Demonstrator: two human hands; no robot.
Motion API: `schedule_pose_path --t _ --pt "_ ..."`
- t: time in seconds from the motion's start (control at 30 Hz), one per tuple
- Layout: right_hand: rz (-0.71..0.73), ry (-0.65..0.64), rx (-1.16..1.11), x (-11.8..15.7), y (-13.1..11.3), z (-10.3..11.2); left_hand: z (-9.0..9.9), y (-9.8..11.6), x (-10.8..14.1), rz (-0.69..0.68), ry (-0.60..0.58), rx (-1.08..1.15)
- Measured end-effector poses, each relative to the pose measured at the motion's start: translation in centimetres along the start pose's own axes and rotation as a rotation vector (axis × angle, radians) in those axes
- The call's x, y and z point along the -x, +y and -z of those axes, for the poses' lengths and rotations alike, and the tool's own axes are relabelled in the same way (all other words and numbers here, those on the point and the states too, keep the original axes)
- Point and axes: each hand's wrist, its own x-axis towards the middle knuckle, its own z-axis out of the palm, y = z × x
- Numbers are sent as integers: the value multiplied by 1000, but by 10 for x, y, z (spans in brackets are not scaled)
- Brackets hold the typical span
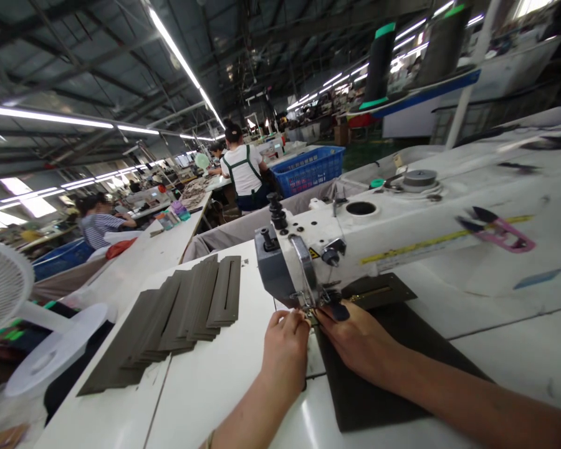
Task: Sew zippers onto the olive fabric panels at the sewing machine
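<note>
A white sewing machine (393, 224) stands over the white table. Under its needle area lies a dark grey-brown panel (378, 386), which spreads to the right beneath my right forearm; a strip with a golden zipper (371, 293) shows behind my right hand. My left hand (287, 343) is closed at the panel's edge just in front of the presser foot, fingertips pinched on something small that I cannot make out. Beside it my right hand (350, 337) grips the panel close to the needle, its fingertips partly hidden by the machine head.
Stacked dark panels (182, 312) fan out on the table at left, the nearest one slotted. A white fan (2, 293) stands far left. Pink snips (505, 231) rest on the machine arm. Behind are a blue basket (308, 169) and people at other tables.
</note>
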Motion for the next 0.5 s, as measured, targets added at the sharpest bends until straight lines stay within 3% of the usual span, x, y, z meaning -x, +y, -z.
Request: schedule_pose_path --t 0.17,0.3,0.4,0.5 --pt "22 64 43 2 8 -3 -5 1 2 28 55 4" --pt "25 225 291 11 31 3 0 1 -3 61 91 45" --pt "1 323 467 41 37 7 16 1 0 59 82 95" --pt "141 310 542 87 27 1 29 2 18 8 66 230"
